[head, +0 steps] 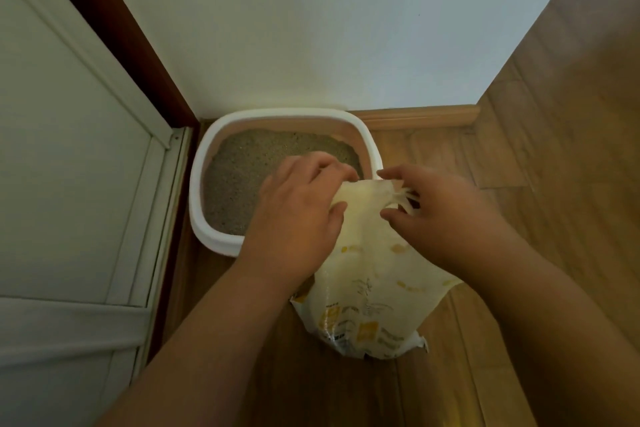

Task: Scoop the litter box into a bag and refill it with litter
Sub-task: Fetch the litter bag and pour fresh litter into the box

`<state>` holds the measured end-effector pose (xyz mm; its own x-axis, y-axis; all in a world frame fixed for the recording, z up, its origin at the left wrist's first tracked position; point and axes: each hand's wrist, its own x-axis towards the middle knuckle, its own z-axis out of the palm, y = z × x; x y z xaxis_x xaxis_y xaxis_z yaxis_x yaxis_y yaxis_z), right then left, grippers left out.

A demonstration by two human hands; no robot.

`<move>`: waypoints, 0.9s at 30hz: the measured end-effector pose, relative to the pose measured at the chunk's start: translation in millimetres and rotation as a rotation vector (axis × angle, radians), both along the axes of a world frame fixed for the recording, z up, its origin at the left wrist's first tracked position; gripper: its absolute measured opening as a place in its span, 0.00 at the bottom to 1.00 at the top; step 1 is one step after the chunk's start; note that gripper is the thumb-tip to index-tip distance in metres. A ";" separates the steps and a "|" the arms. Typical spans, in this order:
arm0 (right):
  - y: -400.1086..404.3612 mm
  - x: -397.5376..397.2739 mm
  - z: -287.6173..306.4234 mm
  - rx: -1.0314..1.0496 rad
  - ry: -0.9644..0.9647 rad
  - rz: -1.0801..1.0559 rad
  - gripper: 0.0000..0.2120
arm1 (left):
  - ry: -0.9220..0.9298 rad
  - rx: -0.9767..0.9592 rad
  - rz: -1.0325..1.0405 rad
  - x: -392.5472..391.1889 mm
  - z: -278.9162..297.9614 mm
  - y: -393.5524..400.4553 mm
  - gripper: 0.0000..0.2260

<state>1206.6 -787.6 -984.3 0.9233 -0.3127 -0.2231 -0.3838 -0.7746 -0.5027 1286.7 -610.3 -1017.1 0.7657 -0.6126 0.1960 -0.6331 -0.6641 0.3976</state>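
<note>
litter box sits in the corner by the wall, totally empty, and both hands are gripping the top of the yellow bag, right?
Not empty: in the head view the litter box holds grey litter. The rest stands: left hand and right hand grip the bag top.

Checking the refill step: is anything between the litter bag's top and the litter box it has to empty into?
Nothing visible. Both hands, left hand and right hand, grip the litter bag top at the litter box near rim.

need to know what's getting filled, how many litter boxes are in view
1. The litter box sits on the wood floor in the corner by the wall, partly covered by the left hand and the litter bag.
</note>
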 end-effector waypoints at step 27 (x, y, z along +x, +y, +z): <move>-39.6 -17.7 25.3 0.116 0.158 -0.055 0.26 | -0.019 0.195 0.145 2.0 6.0 11.3 0.09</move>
<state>1188.9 -827.2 -959.0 0.8561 -0.3252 -0.4017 -0.5052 -0.6905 -0.5177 1288.7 -599.0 -1011.2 0.8455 -0.5245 0.0996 -0.5319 -0.8116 0.2416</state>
